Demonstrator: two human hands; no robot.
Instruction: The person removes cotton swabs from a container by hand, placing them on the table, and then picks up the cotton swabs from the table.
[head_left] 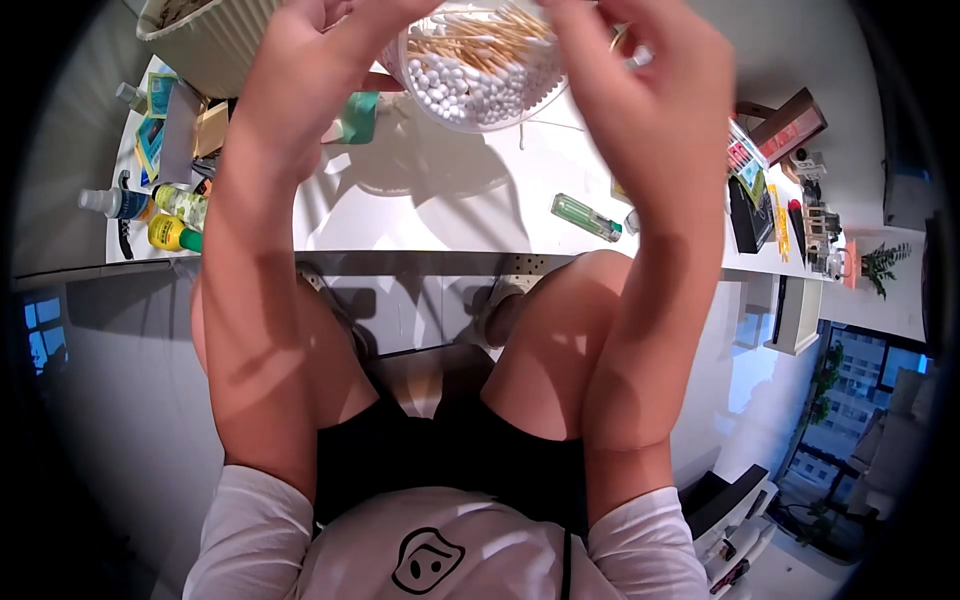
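The head view shows a clear tub (482, 127) at the top centre of the frame, its upper part cut off, with pale-stemmed swabs (490, 50) lying crosswise over a bed of white cotton tips. It looks lifted off the surface (430, 230), for a broad shadow falls below it. From where I stand, the left hand (315, 55) comes in from the upper left, curled around the tub's near side and gripping it, though the fingers run partly out of frame. The right hand (650, 65) bends in at the other side, fingers curled, thumb by the rim; how tightly it closes, or on what, I can't tell. I'd judge the step in hand to be holding the open tub and tending its swabs; the next move calls for keeping it level, so nothing loose tips out. On the surface, a green translucent object (586, 217) lies right of centre, a teal item (357, 118) sits near the left wrist, and a yellow bottle (170, 234) stands out among others at far left. Beyond, a ribbed bin (205, 50) fills the upper left, a plant (885, 265) the right edge, and a window (850, 385) the lower right.
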